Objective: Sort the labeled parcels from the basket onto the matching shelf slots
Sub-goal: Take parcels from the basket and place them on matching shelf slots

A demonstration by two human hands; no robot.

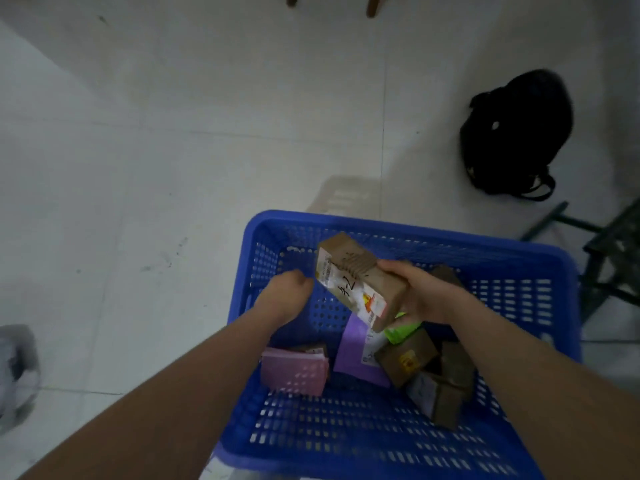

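Right hand point(420, 296) grips one end of a small brown cardboard parcel point(360, 284) with a white handwritten label, raised above the blue perforated plastic basket point(519, 292). Left hand point(287, 296) hovers beside it, fingers loosely curled, holding nothing. The box looks light, stiff and matte; blur hides the label's writing. Best gripped across its long sides.

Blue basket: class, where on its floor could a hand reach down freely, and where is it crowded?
Bare floor of the blue basket lies along the near wall, below the pink parcel, and at the far left under the left hand. The right side is crowded with brown boxes beneath the right hand holding a box.
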